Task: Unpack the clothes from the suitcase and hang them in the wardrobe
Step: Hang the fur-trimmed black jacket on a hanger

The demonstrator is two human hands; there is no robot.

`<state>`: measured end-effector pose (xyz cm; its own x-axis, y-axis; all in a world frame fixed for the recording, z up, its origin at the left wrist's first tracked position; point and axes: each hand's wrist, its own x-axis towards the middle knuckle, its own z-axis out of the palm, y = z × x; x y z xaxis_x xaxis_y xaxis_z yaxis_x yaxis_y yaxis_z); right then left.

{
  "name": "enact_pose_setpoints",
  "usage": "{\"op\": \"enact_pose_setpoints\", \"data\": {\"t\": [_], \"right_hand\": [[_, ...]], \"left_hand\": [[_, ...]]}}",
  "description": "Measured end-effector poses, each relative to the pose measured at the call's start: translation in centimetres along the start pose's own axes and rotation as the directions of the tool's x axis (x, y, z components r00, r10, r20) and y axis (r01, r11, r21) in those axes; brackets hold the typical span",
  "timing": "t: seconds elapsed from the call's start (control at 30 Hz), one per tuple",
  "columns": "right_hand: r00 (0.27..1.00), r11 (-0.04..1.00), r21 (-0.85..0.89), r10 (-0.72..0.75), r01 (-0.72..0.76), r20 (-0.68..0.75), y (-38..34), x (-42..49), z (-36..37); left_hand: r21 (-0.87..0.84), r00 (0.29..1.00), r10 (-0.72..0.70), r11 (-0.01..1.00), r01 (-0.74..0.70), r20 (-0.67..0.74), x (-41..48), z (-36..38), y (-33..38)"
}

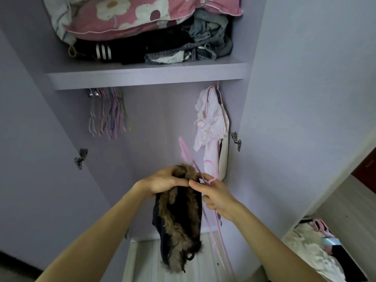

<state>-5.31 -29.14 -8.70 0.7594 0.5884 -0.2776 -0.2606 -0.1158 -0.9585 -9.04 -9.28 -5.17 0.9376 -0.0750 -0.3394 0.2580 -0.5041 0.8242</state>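
Centre frame, before an open lilac wardrobe: a person's left hand grips the bunched collar of a dark fur-trimmed garment, fingers curled over the shaggy brown pile, while the rest of it hangs straight down toward the bottom of the frame

The right hand, just right of the collar and touching it at the fingertips, pinches a thin pink wire hanger. The hook pokes up and left above the fur and the long wire legs trail down and right past the wrist. It may be two hangers held together; the thin wires overlap too closely to say

The garment hangs long and vertical and the hanger slants across its right edge, so the hanger's shoulder looks due to swing left into the neck opening held by the left hand

The cloth is soft, limp and bulky at the trim; the hanger is stiff, slim and smooth-coated

Under the shelf, a bunch of empty pastel hangers hangs upper left and a pale pink top hangs at right, with free space between them. Folded dark clothes and floral bedding are piled on the shelf
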Motion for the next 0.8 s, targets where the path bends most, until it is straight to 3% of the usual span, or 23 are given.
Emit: {"op": "enact_pose_setpoints", "data": {"t": [0.17, 0.3, 0.47, 0.57, 0.63, 0.7, 0.8], "right_hand": [[0.995, 0.997, -0.081, 0.002, -0.010, -0.098, -0.5, 0.2, -1.3], [0.957, 0.987, 0.156, -0.002, 0.050, -0.291, -0.8, 1.6, -3.4], [0.918, 0.976, 0.165, -0.068, 0.142, -0.390, -1.8, 1.9, -5.3], [0.911, 0.979, 0.152, -0.063, 0.136, -0.409, -2.3, 1.9, -5.5], [0.899, 0.992, 0.079, -0.051, 0.094, -0.435, -2.5, 1.8, -5.3], [0.885, 0.999, 0.006, -0.038, 0.047, -0.463, -2.6, 1.7, -5.2], [0.849, 0.992, -0.128, -0.055, -0.015, -0.525, -2.4, 1.8, -5.1]], "left_hand": [[0.175, 0.991, -0.081, 0.979, 0.099, -0.111, -0.8, -1.5, -1.3], [0.468, 0.973, -0.157, 0.856, 0.221, -0.172, -1.5, -3.2, -5.0], [0.404, 0.887, -0.182, 0.839, 0.365, -0.424, -2.7, -5.6, -7.3], [0.443, 0.864, -0.229, 0.782, 0.437, -0.449, -3.2, -7.0, -7.0], [0.359, 0.880, -0.243, 0.844, 0.399, -0.408, -3.4, -7.6, -6.0], [0.105, 0.901, -0.235, 0.951, 0.291, -0.364, -3.4, -7.9, -4.6], [-0.287, 0.897, -0.262, 0.944, 0.162, -0.357, -3.3, -8.1, -2.5]]}}
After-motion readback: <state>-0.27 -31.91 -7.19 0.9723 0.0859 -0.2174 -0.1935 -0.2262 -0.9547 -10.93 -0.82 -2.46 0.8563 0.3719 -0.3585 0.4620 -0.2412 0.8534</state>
